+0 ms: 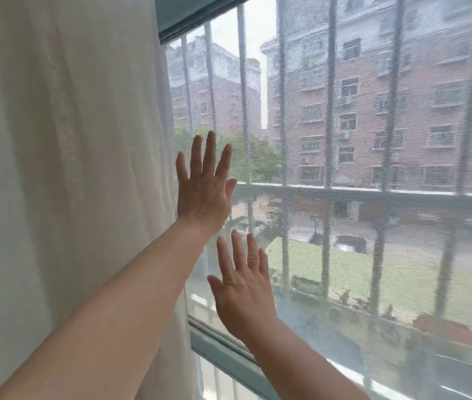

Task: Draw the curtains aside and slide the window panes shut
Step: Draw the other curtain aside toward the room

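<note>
Both hands are flat, fingers spread, on the mesh window pane (373, 255), holding nothing. Left hand (204, 186) is up high, right hand (243, 290) lower, both next to the curtain (70, 168) on the left. The pane runs off to the right, so the push prob. goes sideways.

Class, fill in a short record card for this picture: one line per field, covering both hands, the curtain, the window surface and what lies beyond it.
left hand: open, fingers spread, flat against the mesh screen, the higher of the two
right hand: open, flat on the same screen, lower, ring on one finger
curtain: cream fabric gathered at the left, beside the left hand
window frame: teal, running along the bottom
bars: vertical metal bars outside
beyond: brick apartment blocks, trees, lawn
</note>
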Demonstrator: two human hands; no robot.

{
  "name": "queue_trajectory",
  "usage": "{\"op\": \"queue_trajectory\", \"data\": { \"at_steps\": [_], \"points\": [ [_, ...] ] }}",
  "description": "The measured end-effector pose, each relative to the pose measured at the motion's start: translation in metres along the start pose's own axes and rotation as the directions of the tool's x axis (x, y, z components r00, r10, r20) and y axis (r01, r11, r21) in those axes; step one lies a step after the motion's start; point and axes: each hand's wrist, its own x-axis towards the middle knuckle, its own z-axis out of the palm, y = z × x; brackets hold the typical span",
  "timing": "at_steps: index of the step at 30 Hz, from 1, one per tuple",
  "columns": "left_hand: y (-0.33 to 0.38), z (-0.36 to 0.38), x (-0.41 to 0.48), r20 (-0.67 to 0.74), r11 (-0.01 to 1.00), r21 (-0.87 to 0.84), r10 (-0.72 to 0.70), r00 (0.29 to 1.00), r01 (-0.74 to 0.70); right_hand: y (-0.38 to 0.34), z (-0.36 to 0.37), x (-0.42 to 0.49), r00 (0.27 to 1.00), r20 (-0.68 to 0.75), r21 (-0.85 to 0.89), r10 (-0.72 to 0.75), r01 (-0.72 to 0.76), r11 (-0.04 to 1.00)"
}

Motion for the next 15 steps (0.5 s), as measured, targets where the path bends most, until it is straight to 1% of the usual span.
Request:
{"op": "queue_trajectory", "data": {
  "at_steps": [7,12,15],
  "points": [
    [0.050,0.019,-0.006,0.073,0.983,-0.175,0.066,0.995,-0.053,0.042,-0.022,-0.029,0.985,-0.011,-0.127,0.174,-0.174,0.977],
    [0.063,0.018,-0.015,0.089,0.951,-0.295,0.124,0.988,-0.092,0.055,-0.039,-0.053,0.948,-0.019,-0.184,0.318,-0.316,0.931],
    [0.073,0.018,-0.024,0.099,0.930,-0.344,0.172,0.980,-0.128,0.058,-0.045,-0.066,0.926,-0.048,-0.215,0.375,-0.376,0.902]
  ]
}}
